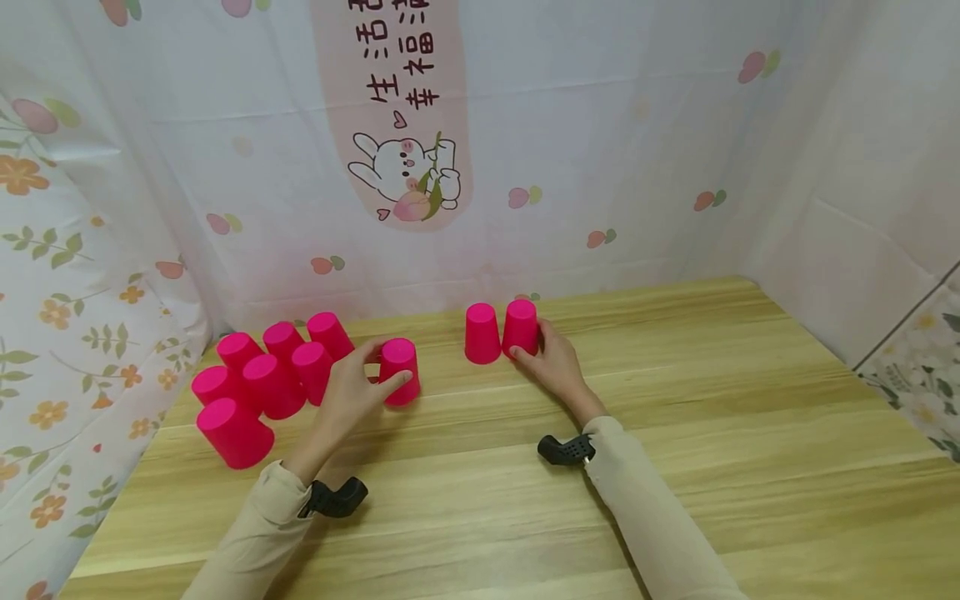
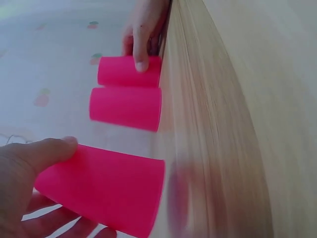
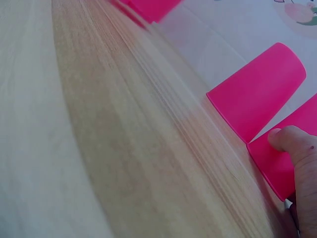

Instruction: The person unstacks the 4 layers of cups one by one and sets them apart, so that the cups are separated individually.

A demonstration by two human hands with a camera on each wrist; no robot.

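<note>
Bright, even light; wrist views blurred, distorted.

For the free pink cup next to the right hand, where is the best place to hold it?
Probably the free cup is best held around its side wall, from above and the front. It stands upside down, base up, and the held cup touches its right side.

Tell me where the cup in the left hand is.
In the head view, the left hand grips that cup upside down on the table, just right of the cup cluster.

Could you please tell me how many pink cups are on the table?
10: seven clustered at the left, one in the left hand at, two side by side at centre, and, the latter held by the right hand.
</note>
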